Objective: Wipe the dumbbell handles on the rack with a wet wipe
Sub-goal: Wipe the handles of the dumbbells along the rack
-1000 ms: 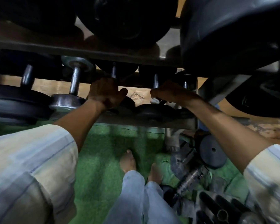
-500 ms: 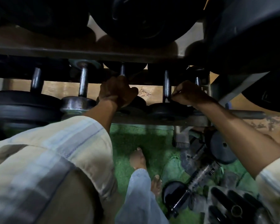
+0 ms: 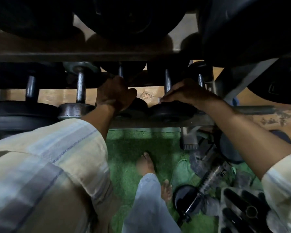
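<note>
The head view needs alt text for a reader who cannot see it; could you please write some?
A person reaches both hands into a lower dumbbell rack: the left hand grips one dumbbell's handle, and the right hand pinches a small white wipe at the base of the next handle. Below lie green turf and bare feet.

Green turf floor (image 3: 124, 148) with a loose threaded bar (image 3: 207, 180) and black plate (image 3: 183, 197)

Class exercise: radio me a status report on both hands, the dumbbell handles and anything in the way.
Left hand gripping a dumbbell handle. Right hand at next handle, pinching white wipe. Upper shelf overhangs close.
</note>
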Demonstrator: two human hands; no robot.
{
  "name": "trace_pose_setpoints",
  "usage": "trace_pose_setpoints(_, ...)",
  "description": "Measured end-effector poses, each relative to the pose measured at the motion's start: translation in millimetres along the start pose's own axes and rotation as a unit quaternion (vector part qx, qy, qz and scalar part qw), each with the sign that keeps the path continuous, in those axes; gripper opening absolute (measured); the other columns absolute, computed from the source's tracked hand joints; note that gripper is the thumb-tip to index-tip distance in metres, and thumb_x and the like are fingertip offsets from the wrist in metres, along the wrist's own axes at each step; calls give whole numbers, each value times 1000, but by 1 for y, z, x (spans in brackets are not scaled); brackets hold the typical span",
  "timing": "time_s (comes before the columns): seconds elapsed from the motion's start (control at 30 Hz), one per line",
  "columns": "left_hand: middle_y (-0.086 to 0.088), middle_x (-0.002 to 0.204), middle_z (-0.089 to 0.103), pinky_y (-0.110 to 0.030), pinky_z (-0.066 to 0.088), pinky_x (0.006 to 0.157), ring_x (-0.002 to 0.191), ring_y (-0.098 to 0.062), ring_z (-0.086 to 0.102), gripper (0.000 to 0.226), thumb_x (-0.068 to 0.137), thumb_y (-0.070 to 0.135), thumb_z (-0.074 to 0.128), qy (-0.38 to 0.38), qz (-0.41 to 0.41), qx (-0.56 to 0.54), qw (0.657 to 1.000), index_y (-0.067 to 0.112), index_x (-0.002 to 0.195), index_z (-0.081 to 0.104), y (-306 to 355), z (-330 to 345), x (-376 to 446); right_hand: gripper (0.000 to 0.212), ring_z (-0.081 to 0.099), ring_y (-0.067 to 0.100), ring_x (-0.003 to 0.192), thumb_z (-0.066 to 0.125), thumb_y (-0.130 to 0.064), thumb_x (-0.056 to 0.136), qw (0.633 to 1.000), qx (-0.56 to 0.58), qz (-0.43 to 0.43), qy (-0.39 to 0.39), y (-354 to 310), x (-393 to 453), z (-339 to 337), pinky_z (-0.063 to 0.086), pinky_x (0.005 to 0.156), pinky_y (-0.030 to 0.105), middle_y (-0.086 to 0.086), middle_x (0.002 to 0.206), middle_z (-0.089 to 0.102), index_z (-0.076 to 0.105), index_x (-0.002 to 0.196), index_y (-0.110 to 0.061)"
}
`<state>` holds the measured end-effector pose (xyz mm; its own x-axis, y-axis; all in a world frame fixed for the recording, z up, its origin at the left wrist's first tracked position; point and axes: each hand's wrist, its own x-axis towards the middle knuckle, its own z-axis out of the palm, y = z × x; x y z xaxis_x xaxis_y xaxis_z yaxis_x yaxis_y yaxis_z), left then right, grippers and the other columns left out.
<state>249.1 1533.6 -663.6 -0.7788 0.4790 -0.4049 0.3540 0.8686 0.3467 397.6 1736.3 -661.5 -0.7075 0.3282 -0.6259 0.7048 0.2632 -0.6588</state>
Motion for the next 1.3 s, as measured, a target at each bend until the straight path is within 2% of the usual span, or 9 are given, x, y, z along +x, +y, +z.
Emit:
trace_pose_setpoints(0.2,-12,107,71,-41,55,82,96,-36,67,45,74,50,57,2,11,-6,1000,16,98,73,-1,1,0,27,69,15,72,92,-36,68,988,-143,19,49,1,7,0,48,61,24,2,72,72,81,79,-14)
trace_pose_setpoints(0.33,-11,110,70,-39,52,81,100,-36,66,46,73,51,56,10,18,-3,1000,17,98,74,-3,2,1,25,60,0,45,92,-29,70,995,-63,55,53,11,3,-6,40,42,13,-3,58,66,79,79,-10)
trace_pose_setpoints(0.47,-10,103,71,-33,44,73,96,-35,66,40,76,51,58,13,23,-9,1000,17,92,72,-4,2,1,11,54,4,46,85,-19,80,993,-68,60,71,13,7,-8,35,34,11,-4,55,60,77,83,-11)
trace_pose_setpoints(0.67,-9,91,70,-33,44,69,87,-35,67,32,76,49,58,18,36,-17,999,18,81,67,-5,2,0,37,64,27,71,87,-30,72,980,-115,114,113,30,22,-1,43,57,27,9,67,57,57,69,-9)
trace_pose_setpoints(0.77,-8,90,71,-33,46,70,87,-35,67,35,75,49,59,21,34,-20,999,18,84,71,-5,3,0,36,61,27,69,82,-28,71,978,-122,126,109,29,20,0,42,54,24,5,61,52,50,62,-13)
trace_pose_setpoints(0.9,-7,87,69,-33,45,69,86,-34,67,32,76,48,59,23,38,-22,999,18,83,69,-4,2,-1,25,65,22,50,79,-25,68,976,-136,135,101,7,9,-9,46,45,21,7,51,62,64,58,-8)
trace_pose_setpoints(0.97,-9,91,69,-33,41,69,88,-34,66,32,78,48,60,27,37,-18,999,18,85,69,-4,1,-1,25,59,16,46,86,-27,68,981,-125,132,75,-3,4,-10,42,42,19,5,56,66,69,60,-10)
trace_pose_setpoints(1.17,-3,83,59,-32,36,70,91,-35,66,28,80,45,63,24,38,-8,999,19,85,67,-2,0,-2,27,66,17,71,77,-31,79,977,-130,162,54,14,8,-7,53,64,30,11,87,74,74,81,-5)
trace_pose_setpoints(1.3,-9,97,69,-32,37,73,95,-36,65,30,79,47,62,41,37,-6,998,19,89,69,-4,4,-1,20,61,25,73,70,-18,87,986,-27,165,19,22,12,-4,43,66,31,19,81,64,70,91,2)
